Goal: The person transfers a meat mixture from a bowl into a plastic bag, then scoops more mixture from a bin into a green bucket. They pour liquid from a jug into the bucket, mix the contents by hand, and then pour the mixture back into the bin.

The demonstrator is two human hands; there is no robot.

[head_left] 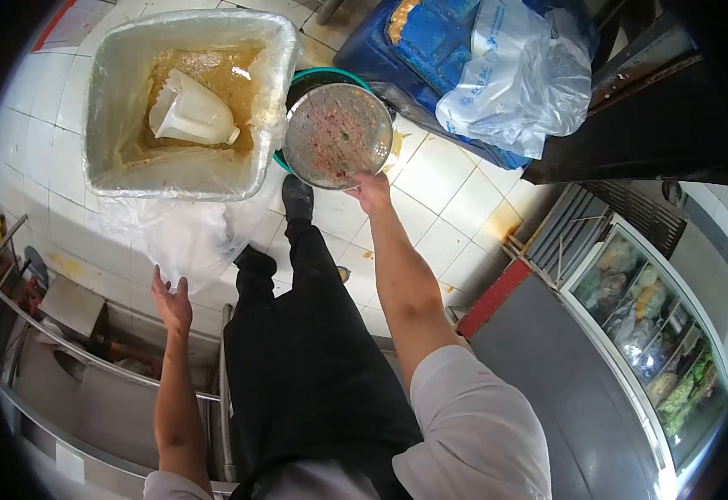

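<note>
Gripping the near rim of a round metal pan [339,133] with the right hand [371,192] closed, likely to keep clear of the reddish scraps [335,125]. Facing upward over a green tub [279,158], perhaps touching; round, so without a long axis. Holding the left hand [173,307] open, empty, beside a plastic bag [189,242].

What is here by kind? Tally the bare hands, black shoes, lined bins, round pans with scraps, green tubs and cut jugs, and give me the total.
Bare hands, left hand and right hand: 2
Black shoes: 2
Lined bin: 1
Round pan with scraps: 1
Green tub: 1
Cut jug: 1
Total: 8
</note>
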